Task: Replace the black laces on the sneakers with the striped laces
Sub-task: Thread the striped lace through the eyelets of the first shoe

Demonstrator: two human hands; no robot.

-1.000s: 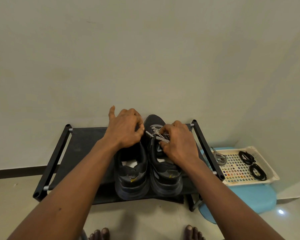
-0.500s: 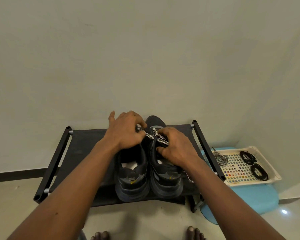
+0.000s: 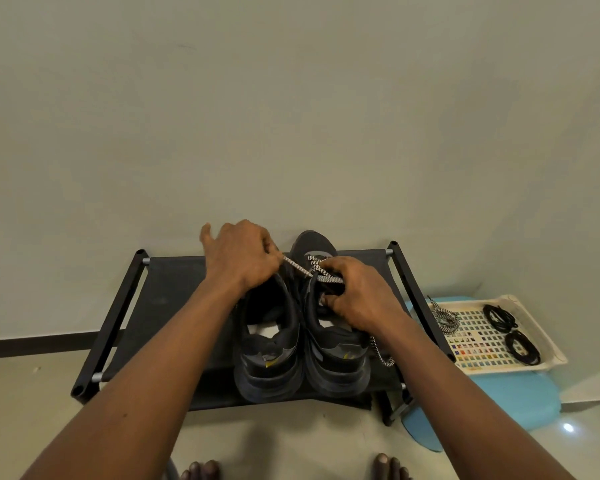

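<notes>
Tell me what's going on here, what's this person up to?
A person is lacing the right sneaker on a black rack. The left hand pinches a striped lace, drawn taut from the eyelets, while the right hand grips that sneaker near its tongue. The left sneaker shows no lace. A tray to the right holds two coiled black laces and a spare striped lace.

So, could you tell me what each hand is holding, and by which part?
The left hand pinches the striped lace on its taut stretch; the right hand grips the right sneaker at its laced throat.
</notes>
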